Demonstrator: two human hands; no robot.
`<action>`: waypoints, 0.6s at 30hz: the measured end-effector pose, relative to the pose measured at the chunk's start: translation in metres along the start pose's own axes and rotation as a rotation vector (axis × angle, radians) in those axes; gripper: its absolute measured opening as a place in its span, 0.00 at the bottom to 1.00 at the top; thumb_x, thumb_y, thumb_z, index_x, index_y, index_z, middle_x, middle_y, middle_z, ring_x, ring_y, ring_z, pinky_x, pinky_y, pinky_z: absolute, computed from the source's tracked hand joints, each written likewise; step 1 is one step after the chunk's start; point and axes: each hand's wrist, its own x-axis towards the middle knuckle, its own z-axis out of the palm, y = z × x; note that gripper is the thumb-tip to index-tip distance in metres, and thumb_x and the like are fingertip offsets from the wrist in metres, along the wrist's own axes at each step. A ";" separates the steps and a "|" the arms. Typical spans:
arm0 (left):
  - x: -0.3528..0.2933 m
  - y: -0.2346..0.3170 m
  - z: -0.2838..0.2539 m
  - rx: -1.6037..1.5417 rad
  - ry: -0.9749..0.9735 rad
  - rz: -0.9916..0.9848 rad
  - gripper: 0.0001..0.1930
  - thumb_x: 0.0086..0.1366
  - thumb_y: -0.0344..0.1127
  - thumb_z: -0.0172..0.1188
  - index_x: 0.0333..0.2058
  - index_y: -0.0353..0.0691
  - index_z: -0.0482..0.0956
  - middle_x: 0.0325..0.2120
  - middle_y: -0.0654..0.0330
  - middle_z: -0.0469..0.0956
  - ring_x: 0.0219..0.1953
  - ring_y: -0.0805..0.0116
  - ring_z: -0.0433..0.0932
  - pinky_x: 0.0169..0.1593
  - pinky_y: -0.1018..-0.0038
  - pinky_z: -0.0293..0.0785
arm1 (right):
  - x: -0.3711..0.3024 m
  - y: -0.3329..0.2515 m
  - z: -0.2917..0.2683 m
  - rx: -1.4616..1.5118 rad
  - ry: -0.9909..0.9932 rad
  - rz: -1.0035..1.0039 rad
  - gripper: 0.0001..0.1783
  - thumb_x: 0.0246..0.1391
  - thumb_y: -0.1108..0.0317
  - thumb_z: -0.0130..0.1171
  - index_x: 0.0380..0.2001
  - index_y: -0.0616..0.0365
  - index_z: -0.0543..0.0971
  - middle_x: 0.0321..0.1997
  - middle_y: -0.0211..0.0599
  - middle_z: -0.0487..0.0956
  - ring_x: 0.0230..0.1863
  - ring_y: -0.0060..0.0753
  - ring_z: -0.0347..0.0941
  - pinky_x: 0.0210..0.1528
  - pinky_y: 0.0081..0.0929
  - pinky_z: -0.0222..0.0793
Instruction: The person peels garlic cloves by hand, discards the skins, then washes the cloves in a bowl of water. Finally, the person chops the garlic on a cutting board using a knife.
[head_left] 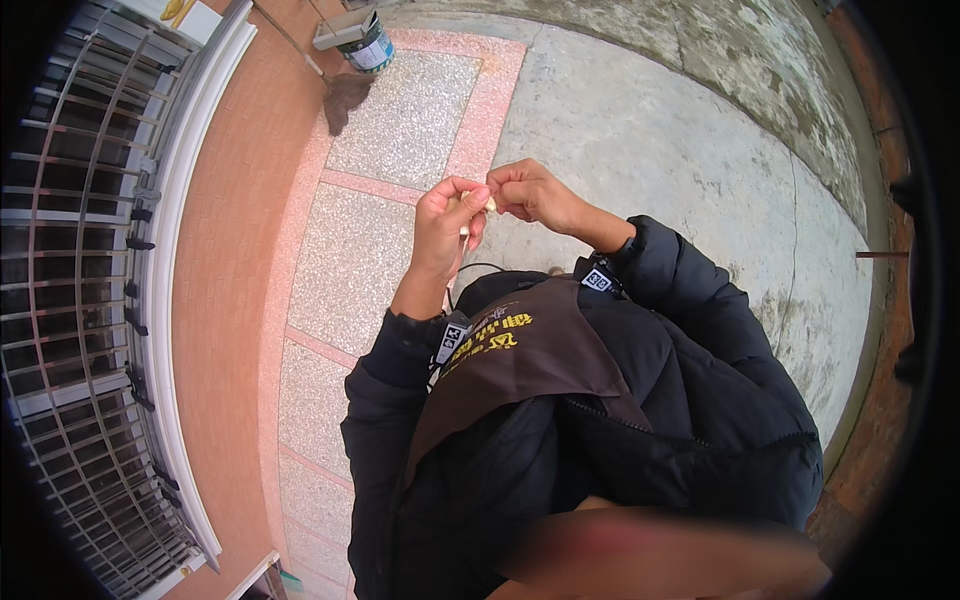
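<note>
My left hand (450, 220) is closed, its thumb and fingers pinching a small cream-coloured piece (490, 205). The piece is too small for me to tell its kind. Below that thumb, a small white end (464, 230) with a thin pale strip shows against the palm side; what it belongs to is hidden. My right hand (535, 195) meets the left at the cream piece, with its fingers curled and the fingertips pressed together. Whatever lies between those right fingertips, if anything, cannot be made out. Both hands are held up in front of my body, above the floor.
I wear a dark padded jacket and a brown apron (530, 350). At the far left stands a bucket (368, 50), beside a mop (347, 98) leaning near the brick wall (225, 200). A barred window (80, 300) runs along the left. Speckled paving and grey concrete (640, 130) lie below.
</note>
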 end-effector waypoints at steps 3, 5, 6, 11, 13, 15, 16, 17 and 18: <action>0.002 0.000 -0.003 -0.063 -0.005 -0.008 0.05 0.66 0.30 0.62 0.37 0.36 0.77 0.26 0.62 0.78 0.18 0.81 0.70 0.16 0.83 0.63 | 0.001 -0.001 -0.002 0.079 0.034 0.057 0.09 0.50 0.69 0.51 0.19 0.57 0.73 0.15 0.22 0.64 0.15 0.14 0.53 0.17 0.19 0.45; 0.004 0.000 -0.006 -0.095 -0.016 -0.025 0.06 0.68 0.31 0.59 0.41 0.36 0.77 0.29 0.60 0.78 0.20 0.79 0.70 0.18 0.83 0.63 | 0.004 -0.002 -0.005 0.228 0.056 0.105 0.08 0.50 0.68 0.51 0.20 0.57 0.73 0.15 0.22 0.64 0.14 0.14 0.53 0.16 0.19 0.43; 0.005 0.000 -0.008 -0.108 -0.013 -0.041 0.07 0.68 0.31 0.58 0.42 0.35 0.77 0.30 0.59 0.78 0.21 0.78 0.70 0.18 0.82 0.63 | 0.005 -0.003 -0.007 0.285 0.050 0.112 0.07 0.50 0.69 0.51 0.21 0.57 0.73 0.16 0.23 0.65 0.14 0.14 0.52 0.16 0.19 0.43; 0.011 -0.002 -0.019 -0.308 0.038 -0.122 0.13 0.69 0.35 0.55 0.49 0.36 0.76 0.31 0.59 0.78 0.24 0.73 0.72 0.22 0.80 0.66 | 0.007 -0.006 -0.008 0.535 0.066 0.173 0.03 0.50 0.71 0.50 0.27 0.57 0.73 0.19 0.28 0.69 0.12 0.16 0.51 0.14 0.19 0.43; 0.013 -0.004 -0.024 -0.386 0.073 -0.156 0.14 0.69 0.36 0.55 0.50 0.37 0.76 0.32 0.59 0.78 0.26 0.70 0.75 0.23 0.79 0.68 | 0.008 -0.007 -0.007 0.480 0.077 0.153 0.04 0.49 0.72 0.48 0.29 0.58 0.73 0.20 0.29 0.69 0.12 0.16 0.51 0.14 0.18 0.43; 0.016 -0.006 -0.030 -0.443 0.086 -0.178 0.15 0.70 0.36 0.54 0.51 0.38 0.75 0.34 0.58 0.79 0.30 0.68 0.78 0.25 0.79 0.72 | 0.010 -0.006 -0.006 0.436 0.082 0.125 0.05 0.49 0.73 0.46 0.28 0.58 0.72 0.20 0.28 0.68 0.12 0.16 0.50 0.14 0.18 0.44; 0.017 -0.006 -0.032 -0.455 0.083 -0.184 0.15 0.70 0.37 0.53 0.51 0.39 0.76 0.35 0.58 0.80 0.34 0.66 0.80 0.27 0.78 0.73 | 0.011 -0.005 -0.005 0.417 0.084 0.104 0.05 0.48 0.73 0.46 0.28 0.58 0.72 0.20 0.28 0.68 0.12 0.16 0.50 0.14 0.18 0.44; 0.018 -0.007 -0.035 -0.467 0.076 -0.187 0.15 0.70 0.38 0.52 0.52 0.40 0.76 0.37 0.58 0.81 0.37 0.64 0.81 0.29 0.76 0.74 | 0.012 -0.004 -0.006 0.398 0.079 0.078 0.05 0.48 0.74 0.45 0.27 0.58 0.72 0.19 0.28 0.67 0.12 0.16 0.50 0.14 0.18 0.44; 0.019 -0.007 -0.036 -0.471 0.101 -0.212 0.16 0.70 0.39 0.51 0.52 0.40 0.76 0.38 0.59 0.82 0.40 0.62 0.82 0.30 0.75 0.75 | 0.013 -0.004 -0.006 0.421 0.061 0.084 0.05 0.47 0.74 0.45 0.26 0.58 0.72 0.19 0.28 0.67 0.12 0.16 0.49 0.14 0.18 0.44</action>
